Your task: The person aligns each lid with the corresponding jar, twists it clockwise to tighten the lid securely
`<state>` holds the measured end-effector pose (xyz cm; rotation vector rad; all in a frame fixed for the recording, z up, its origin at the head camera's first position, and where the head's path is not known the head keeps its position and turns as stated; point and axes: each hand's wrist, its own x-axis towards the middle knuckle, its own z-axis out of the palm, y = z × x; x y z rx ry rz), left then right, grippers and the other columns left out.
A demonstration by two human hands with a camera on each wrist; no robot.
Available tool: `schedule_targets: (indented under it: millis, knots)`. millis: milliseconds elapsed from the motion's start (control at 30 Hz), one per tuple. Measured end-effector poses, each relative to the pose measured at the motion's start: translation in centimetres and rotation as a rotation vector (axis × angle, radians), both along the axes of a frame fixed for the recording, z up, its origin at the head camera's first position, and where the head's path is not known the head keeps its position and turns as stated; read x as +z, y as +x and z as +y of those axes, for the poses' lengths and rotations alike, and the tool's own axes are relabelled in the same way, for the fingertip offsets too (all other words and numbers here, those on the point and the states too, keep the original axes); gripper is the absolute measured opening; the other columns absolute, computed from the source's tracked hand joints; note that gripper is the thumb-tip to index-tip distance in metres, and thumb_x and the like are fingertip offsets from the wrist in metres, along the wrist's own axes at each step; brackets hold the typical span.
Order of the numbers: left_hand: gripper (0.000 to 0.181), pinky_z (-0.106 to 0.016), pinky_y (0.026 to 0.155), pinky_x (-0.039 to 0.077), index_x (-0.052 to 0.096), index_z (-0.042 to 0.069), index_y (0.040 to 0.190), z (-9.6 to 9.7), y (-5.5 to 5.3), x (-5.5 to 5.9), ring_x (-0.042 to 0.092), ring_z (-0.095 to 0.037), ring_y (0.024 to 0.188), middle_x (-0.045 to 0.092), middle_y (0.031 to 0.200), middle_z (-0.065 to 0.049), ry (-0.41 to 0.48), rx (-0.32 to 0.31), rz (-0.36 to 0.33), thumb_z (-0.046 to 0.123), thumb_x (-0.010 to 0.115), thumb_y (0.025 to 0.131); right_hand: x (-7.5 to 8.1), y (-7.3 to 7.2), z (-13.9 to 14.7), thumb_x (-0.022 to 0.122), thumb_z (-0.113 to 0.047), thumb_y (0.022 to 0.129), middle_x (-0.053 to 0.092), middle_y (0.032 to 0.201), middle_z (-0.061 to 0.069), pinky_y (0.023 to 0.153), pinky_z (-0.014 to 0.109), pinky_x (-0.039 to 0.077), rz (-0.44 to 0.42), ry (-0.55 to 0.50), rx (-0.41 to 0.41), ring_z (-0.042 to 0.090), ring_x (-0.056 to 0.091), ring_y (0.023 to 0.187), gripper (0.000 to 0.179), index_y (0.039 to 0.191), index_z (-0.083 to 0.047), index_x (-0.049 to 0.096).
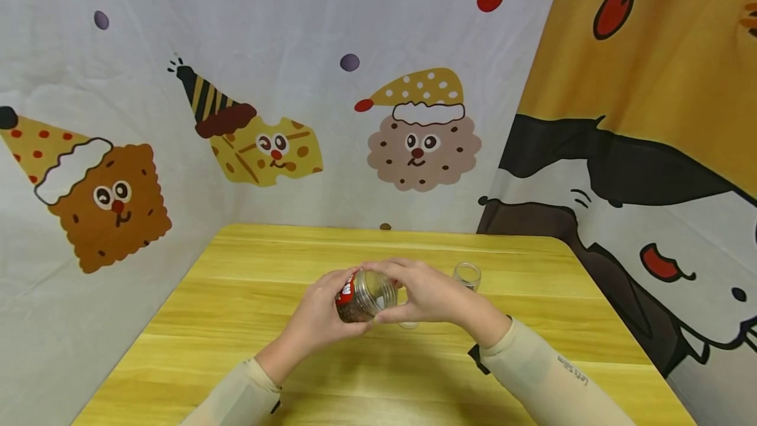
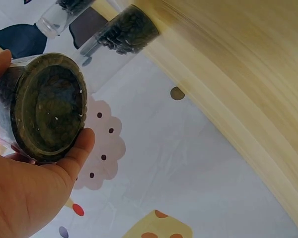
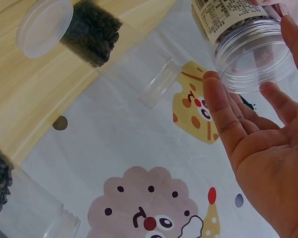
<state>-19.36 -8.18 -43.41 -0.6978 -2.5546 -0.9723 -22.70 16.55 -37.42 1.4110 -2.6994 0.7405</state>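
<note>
A person held a clear jar tipped on its side above the middle of the worktop, its mouth turned toward the right edge. The left grip was clamped round the jar's body, and the right grip was closed about its mouth, thumb below and fingers above. From the head I saw a red label and dark contents lying low in it; the left wrist showed its round base instead, and the right wrist gave the uncapped, threaded mouth and a pale printed label. The right hand stood in the way of much of what lay behind it from the head. The right wrist, though, showed a near jar upright on the worktop, dark pieces filling its lower part, and a pale round lid beside it; whether those two touched I couldn't tell. A second jar stood right of centre toward the far edge, its lower part hidden by the right arm. Beyond that edge hung a white cloth printed with a cheese and a round biscuit, both with faces. Pale sleeves covered the forearms.
</note>
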Motion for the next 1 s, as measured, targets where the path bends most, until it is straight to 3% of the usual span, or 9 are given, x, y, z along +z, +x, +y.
schedule_targets:
  millis: [233,400,533,633,700,833,1000]
  knots:
    - [0.092,-0.039,0.095,0.065,0.062,0.006,0.146,0.15,0.04,0.12,0.071,-0.027,0.121,0.069,0.140,-0.012,0.005,0.003,-0.010,0.030,0.102,0.067,-0.20,-0.04,-0.20,0.081,-0.054,0.093,0.075,0.125,0.009,0.072,0.022,0.058,-0.025,0.032,-0.064,0.011,0.069,0.088,0.084,0.160,-0.014,0.049]
    - [0.093,-0.039,0.094,0.065,0.062,0.006,0.147,0.21,0.15,0.15,0.070,-0.027,0.122,0.069,0.142,-0.012,0.013,0.005,-0.030,0.030,0.103,0.067,-0.41,-0.19,-0.30,0.079,-0.058,0.093,0.078,0.113,0.005,0.069,0.020,0.056,-0.026,0.030,-0.086,0.005,0.065,0.083,0.084,0.158,-0.013,0.051]
    - [0.093,-0.040,0.096,0.065,0.061,0.006,0.148,0.11,0.21,0.08,0.070,-0.029,0.124,0.067,0.144,-0.013,0.025,0.006,-0.044,0.029,0.102,0.067,-0.32,-0.14,-0.29,0.080,-0.058,0.092,0.078,0.117,0.006,0.069,0.021,0.057,-0.028,0.044,-0.090,0.007,0.067,0.081,0.087,0.160,-0.013,0.049]
    - [0.093,-0.041,0.098,0.064,0.061,0.006,0.149,-0.05,0.25,-0.05,0.069,-0.030,0.126,0.067,0.145,-0.014,0.030,0.020,-0.060,0.027,0.102,0.068,-0.28,-0.02,-0.12,0.081,-0.061,0.088,0.076,0.129,0.011,0.077,0.028,0.063,-0.016,0.072,-0.094,0.015,0.075,0.093,0.097,0.165,-0.016,0.042]
    - [0.093,-0.042,0.099,0.064,0.060,0.006,0.149,-0.20,0.29,-0.10,0.069,-0.030,0.126,0.067,0.145,-0.013,0.033,0.033,-0.072,0.026,0.102,0.068,-0.23,0.07,0.05,0.082,-0.063,0.085,0.070,0.143,0.013,0.090,0.037,0.065,0.009,0.087,-0.087,0.023,0.076,0.112,0.104,0.168,-0.020,0.037]
    - [0.093,-0.043,0.096,0.065,0.060,0.006,0.149,-0.39,0.30,-0.06,0.070,-0.029,0.123,0.067,0.143,-0.013,0.021,0.044,-0.070,0.027,0.102,0.068,-0.03,0.09,0.28,0.087,-0.056,0.083,0.050,0.165,0.012,0.110,0.050,0.058,0.092,0.088,-0.023,0.032,0.060,0.142,0.104,0.169,-0.027,0.035]
    - [0.093,-0.040,0.095,0.065,0.059,0.005,0.149,-0.31,0.34,0.16,0.070,-0.029,0.124,0.067,0.144,-0.013,0.000,0.025,-0.051,0.029,0.101,0.070,0.31,0.15,0.25,0.090,-0.039,0.087,0.048,0.166,0.014,0.106,0.049,0.061,0.119,0.086,0.050,0.034,0.063,0.139,0.092,0.165,-0.029,0.042]
